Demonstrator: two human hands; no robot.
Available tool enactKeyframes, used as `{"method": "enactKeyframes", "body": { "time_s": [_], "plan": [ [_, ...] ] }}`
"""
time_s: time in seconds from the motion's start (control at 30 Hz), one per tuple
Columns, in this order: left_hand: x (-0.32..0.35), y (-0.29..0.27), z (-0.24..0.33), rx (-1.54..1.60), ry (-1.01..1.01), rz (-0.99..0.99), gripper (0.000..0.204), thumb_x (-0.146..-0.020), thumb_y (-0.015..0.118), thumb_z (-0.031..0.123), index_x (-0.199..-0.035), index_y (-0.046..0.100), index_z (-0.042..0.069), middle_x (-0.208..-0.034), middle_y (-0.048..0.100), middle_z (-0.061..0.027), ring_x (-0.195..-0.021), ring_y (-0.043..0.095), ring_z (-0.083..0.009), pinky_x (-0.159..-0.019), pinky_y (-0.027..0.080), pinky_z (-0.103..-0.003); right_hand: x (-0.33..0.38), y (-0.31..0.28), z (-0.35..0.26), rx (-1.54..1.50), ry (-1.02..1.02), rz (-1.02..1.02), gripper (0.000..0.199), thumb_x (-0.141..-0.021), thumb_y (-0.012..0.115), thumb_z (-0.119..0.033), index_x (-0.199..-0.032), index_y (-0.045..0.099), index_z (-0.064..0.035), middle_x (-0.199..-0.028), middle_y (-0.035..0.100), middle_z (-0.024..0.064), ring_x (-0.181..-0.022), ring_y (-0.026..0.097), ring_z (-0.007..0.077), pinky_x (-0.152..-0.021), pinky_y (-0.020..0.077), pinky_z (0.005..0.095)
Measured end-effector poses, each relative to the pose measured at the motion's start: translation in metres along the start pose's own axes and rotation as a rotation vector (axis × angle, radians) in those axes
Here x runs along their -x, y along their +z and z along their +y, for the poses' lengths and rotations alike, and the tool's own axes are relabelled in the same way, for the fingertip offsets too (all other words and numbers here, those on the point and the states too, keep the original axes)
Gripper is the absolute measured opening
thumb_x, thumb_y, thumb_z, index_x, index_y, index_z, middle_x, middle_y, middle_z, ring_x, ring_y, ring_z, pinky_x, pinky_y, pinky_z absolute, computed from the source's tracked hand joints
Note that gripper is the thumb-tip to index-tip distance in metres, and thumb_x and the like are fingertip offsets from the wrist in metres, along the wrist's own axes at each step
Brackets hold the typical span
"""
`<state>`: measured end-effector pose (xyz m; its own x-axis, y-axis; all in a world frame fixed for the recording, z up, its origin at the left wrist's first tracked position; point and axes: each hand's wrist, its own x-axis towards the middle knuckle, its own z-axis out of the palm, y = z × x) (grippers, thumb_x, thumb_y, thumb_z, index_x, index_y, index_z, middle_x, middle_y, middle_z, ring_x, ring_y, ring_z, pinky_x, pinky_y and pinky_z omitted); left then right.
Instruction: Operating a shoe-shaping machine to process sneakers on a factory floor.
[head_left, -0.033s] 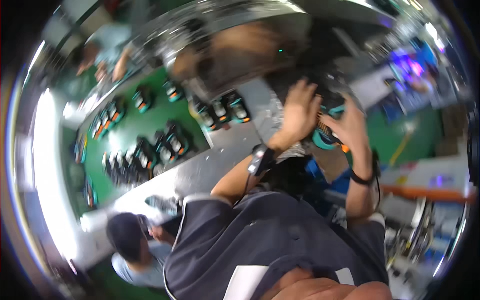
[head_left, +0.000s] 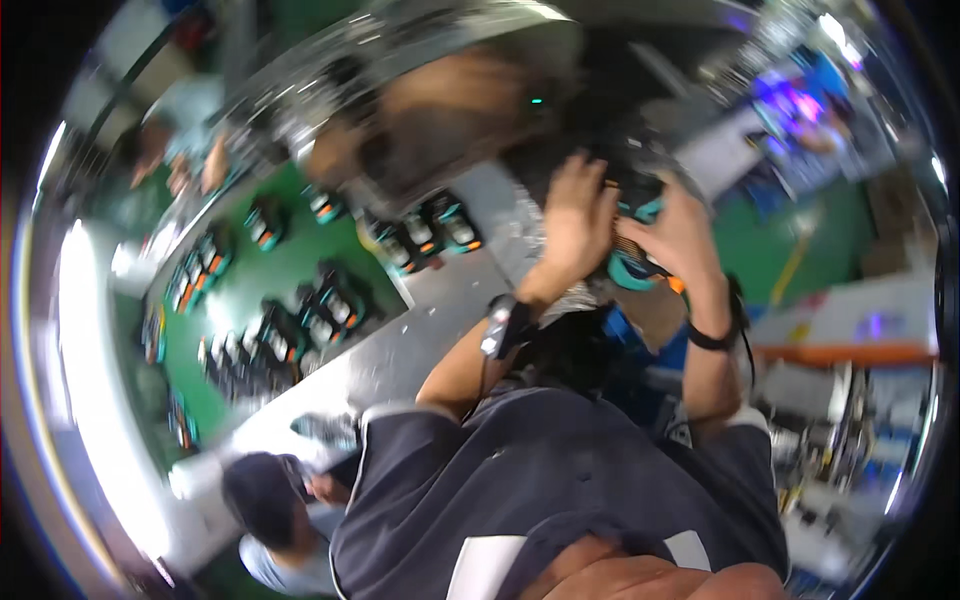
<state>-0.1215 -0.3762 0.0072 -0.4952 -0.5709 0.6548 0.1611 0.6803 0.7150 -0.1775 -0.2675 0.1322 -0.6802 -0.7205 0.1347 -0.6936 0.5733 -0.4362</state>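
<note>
A black and teal device [head_left: 634,270] with orange parts stands in front of me, right of centre; its exact kind is not clear. My left hand [head_left: 580,215] lies along its left side, fingers stretched out and close together. Over the right side curves my right hand [head_left: 682,235], its thumb reaching across the top and its fingers round the far edge. Dark material behind the device is blurred. Part of the device is hidden beneath both hands.
Several similar devices [head_left: 340,305] stand on a green surface [head_left: 235,290] at left, beside a metal tabletop [head_left: 440,310]. A co-worker [head_left: 275,510] is at lower left, another [head_left: 185,150] at upper left. A large shiny blurred object [head_left: 450,100] lies ahead.
The whole view has shifted a little, so the scene sits slightly further left. Both hands stay on the device, with no clear change of grip.
</note>
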Motion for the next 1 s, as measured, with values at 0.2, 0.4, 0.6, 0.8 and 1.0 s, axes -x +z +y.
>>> {"method": "enactKeyframes", "body": {
  "time_s": [0.2,0.4,0.6,0.8,1.0],
  "plan": [
    [-0.007,0.003,0.001,0.185,0.048,-0.088,0.041,-0.09,0.057,0.007,-0.128,0.048,-0.007,-0.132,0.048,-0.0281,-0.126,0.044,-0.0436,-0.107,0.033,-0.046,0.01,0.012,-0.003,0.102,0.188,0.127,0.054,-0.066,0.074,-0.028,-0.108,0.055,0.0005,-0.083,0.067,0.0242,-0.081,0.066,0.0416,-0.072,0.0524,0.0486],
    [0.006,-0.004,0.015,0.655,-0.269,-0.266,0.055,-0.098,0.054,0.015,-0.141,0.029,-0.008,-0.135,0.047,-0.0205,-0.115,0.053,-0.0234,-0.096,0.045,-0.035,0.067,0.021,0.017,-0.267,0.115,0.484,0.051,-0.071,0.074,-0.022,-0.113,0.052,-0.0028,-0.089,0.067,0.0212,-0.082,0.067,0.0382,-0.072,0.0517,0.0461],
    [0.097,0.033,0.117,1.056,-0.643,-0.879,0.063,-0.097,0.045,0.049,-0.136,0.041,-0.001,-0.129,0.052,-0.0161,-0.111,0.058,-0.029,-0.092,0.051,-0.04,0.237,0.003,0.06,-0.764,0.326,0.866,0.067,-0.067,0.079,-0.016,-0.126,0.049,-0.0068,-0.108,0.062,0.0127,-0.101,0.06,0.0212,-0.091,0.0469,0.0336],
    [0.238,0.097,0.288,0.92,-0.617,-1.405,0.031,-0.099,0.053,0.028,-0.113,0.057,0.001,-0.101,0.064,-0.0056,-0.087,0.061,-0.0125,-0.075,0.05,-0.028,0.458,-0.028,0.119,-0.619,0.668,1.208,0.065,-0.065,0.078,-0.01,-0.125,0.053,-0.0068,-0.111,0.059,0.0057,-0.1,0.056,0.0152,-0.09,0.0458,0.0293],
    [0.368,0.191,0.422,0.991,-0.538,-1.928,0.058,-0.096,0.057,0.037,-0.138,0.044,-0.001,-0.112,0.06,-0.0039,-0.098,0.057,-0.0115,-0.082,0.045,-0.025,0.633,-0.067,0.133,-0.509,1.048,1.645,0.058,-0.068,0.076,-0.008,-0.121,0.055,-0.0013,-0.102,0.064,0.0067,-0.091,0.061,0.0154,-0.083,0.0499,0.0285]
  ]
}}
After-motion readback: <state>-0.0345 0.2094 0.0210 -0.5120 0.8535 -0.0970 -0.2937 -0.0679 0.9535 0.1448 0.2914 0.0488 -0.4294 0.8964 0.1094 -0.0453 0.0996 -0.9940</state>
